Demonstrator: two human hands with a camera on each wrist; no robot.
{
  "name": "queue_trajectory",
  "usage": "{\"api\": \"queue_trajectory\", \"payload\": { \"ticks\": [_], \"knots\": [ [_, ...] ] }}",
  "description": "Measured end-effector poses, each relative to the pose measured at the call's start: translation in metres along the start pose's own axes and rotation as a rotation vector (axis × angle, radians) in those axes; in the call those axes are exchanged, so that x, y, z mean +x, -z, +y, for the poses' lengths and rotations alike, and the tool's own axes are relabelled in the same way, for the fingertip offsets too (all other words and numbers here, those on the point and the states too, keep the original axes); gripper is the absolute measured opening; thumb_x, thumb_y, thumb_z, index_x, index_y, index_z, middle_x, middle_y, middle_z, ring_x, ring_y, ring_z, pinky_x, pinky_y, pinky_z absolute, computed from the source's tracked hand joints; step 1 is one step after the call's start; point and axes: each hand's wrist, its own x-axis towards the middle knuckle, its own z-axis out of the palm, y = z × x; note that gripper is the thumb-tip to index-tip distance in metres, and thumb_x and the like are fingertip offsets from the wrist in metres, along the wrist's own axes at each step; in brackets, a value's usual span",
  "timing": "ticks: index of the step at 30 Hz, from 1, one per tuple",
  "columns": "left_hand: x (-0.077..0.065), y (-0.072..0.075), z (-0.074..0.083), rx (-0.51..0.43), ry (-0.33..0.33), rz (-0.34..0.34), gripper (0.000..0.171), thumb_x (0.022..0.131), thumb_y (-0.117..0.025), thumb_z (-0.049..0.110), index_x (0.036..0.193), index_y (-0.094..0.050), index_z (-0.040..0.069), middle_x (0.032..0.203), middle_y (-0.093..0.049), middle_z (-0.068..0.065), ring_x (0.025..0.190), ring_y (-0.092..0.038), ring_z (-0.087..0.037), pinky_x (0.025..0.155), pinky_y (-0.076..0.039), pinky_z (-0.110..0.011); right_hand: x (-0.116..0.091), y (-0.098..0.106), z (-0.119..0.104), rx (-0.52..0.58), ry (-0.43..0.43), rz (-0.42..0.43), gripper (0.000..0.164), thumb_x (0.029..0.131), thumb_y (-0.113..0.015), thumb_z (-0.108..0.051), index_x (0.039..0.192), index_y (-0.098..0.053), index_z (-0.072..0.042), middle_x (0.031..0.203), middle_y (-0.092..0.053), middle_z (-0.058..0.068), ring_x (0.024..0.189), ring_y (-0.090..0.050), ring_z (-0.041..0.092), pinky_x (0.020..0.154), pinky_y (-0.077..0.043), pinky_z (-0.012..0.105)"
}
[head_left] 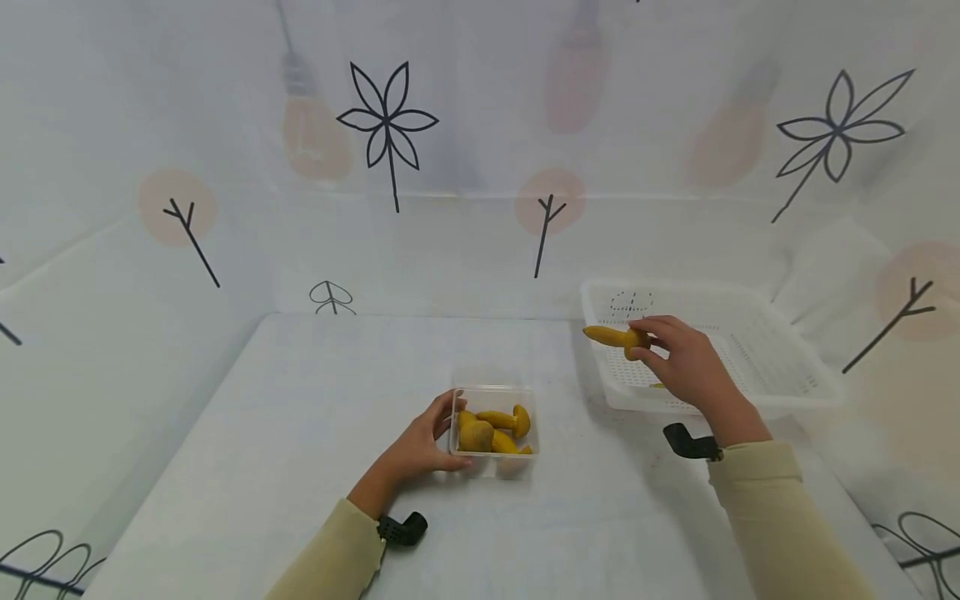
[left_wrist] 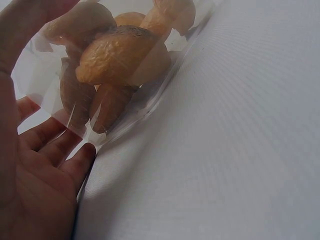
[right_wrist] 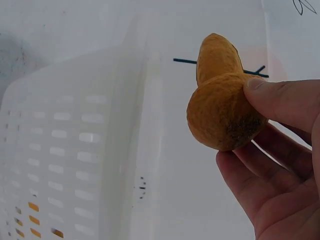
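My right hand pinches a yellow-brown mushroom by its cap, over the left side of a white slotted basket. The right wrist view shows this mushroom with the thumb on one side of its rounded cap, fingers on the other, and a dark patch on the cap. With thumb and fingers round its left side, my left hand holds a small clear plastic box on the table. Several similar mushrooms lie inside it; a wrinkled cap shows through the wall in the left wrist view.
Low in the basket, a bit of yellow shows by its near wall. The white-covered table meets a white cloth backdrop printed with flowers, twigs and pale pink shapes. A black wrist camera sits on the right forearm.
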Motion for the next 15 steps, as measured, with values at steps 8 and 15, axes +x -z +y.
{"api": "queue_trajectory", "payload": {
  "ticks": [8, 15],
  "knots": [
    [0.000, 0.000, 0.000, 0.005, -0.005, 0.000, 0.106, 0.071, -0.087, 0.029, 0.153, -0.020, 0.024, 0.154, -0.037, -0.003, 0.145, -0.033, -0.017, 0.118, -0.031, -0.038, -0.002, 0.002, 0.009, -0.007, -0.062, -0.008, 0.044, 0.086, -0.073, -0.012, 0.126, -0.059, -0.002, 0.121, -0.059, 0.015, 0.100, -0.060, 0.030, 0.092, -0.054, 0.051],
    [0.000, 0.000, 0.003, 0.005, -0.008, -0.006, 0.105, 0.072, -0.086, 0.026, 0.153, -0.020, 0.023, 0.154, -0.037, -0.003, 0.145, -0.032, -0.017, 0.119, -0.030, -0.038, -0.004, 0.005, 0.017, -0.012, -0.148, -0.027, 0.046, 0.088, -0.070, -0.011, 0.130, -0.056, -0.002, 0.127, -0.056, 0.018, 0.106, -0.058, 0.035, 0.094, -0.052, 0.055]
  ]
}}
